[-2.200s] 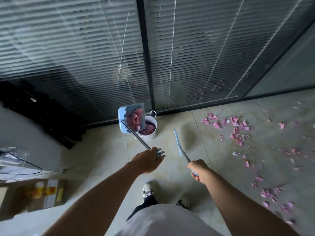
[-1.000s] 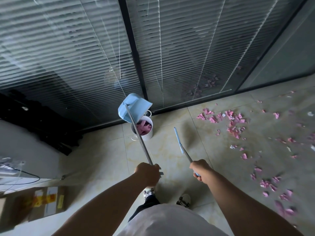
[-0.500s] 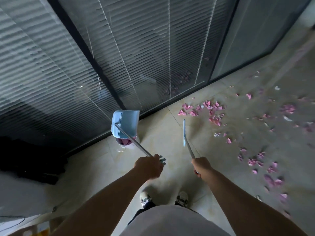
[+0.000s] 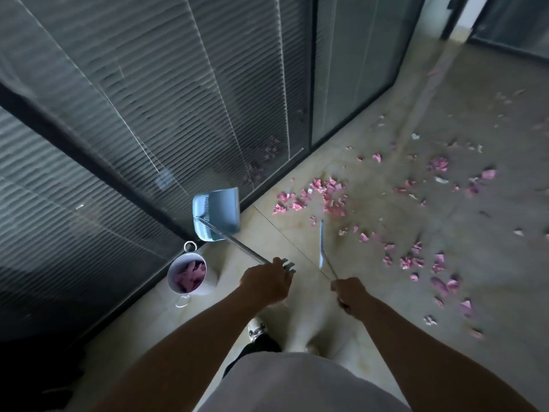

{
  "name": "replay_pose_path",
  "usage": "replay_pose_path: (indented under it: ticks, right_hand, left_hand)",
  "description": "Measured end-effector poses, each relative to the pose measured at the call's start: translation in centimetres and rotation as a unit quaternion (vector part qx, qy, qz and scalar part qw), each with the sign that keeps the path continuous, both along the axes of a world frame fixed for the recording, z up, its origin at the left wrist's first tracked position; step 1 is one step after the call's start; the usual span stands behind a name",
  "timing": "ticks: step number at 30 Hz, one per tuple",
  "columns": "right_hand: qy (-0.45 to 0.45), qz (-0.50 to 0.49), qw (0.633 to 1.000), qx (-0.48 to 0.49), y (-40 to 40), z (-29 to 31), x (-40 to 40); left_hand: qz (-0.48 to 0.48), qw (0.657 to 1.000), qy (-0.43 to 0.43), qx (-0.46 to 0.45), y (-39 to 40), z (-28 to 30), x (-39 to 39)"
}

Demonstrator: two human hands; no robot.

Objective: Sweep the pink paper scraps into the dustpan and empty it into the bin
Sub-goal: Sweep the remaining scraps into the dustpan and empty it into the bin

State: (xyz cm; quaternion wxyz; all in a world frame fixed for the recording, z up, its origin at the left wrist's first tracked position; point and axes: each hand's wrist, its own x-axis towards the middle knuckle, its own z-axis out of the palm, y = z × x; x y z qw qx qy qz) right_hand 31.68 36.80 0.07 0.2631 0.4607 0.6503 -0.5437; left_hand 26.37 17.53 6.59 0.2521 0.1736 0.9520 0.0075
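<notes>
Left hand (image 4: 267,282) at lower centre grips the long metal handle of the blue dustpan (image 4: 217,214), which hangs in the air at centre frame, above and right of the white bin (image 4: 190,276); bin stands on the tile floor (image 4: 297,233) beside the glass wall (image 4: 148,114), pink scraps inside it. Right hand (image 4: 350,295) holds the thin handle of the broom (image 4: 322,248), seen edge-on. Pink paper scraps (image 4: 320,194) lie scattered over the floor across the right half of frame
</notes>
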Motion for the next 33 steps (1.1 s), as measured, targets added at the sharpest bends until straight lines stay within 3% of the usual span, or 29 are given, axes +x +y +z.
replay_pose_path:
  ticks: [10, 20, 33]
  right_hand:
    - [-0.029, 0.024, 0.999, -0.027, 2.9, 0.4, -2.5]
    - [-0.048, 0.068, 0.996, -0.023, 0.8, 0.4, -15.1]
    - [-0.050, 0.089, 0.994, -0.032, -0.3, 0.1, -26.2]
  left_hand:
    - [0.014, 0.993, -0.049, 0.104, 4.1, -2.9, -5.3]
    - [0.169, 0.958, -0.116, 0.201, 1.2, -4.9, -18.2]
    - [0.301, 0.921, -0.115, 0.219, -1.5, -5.5, -28.1]
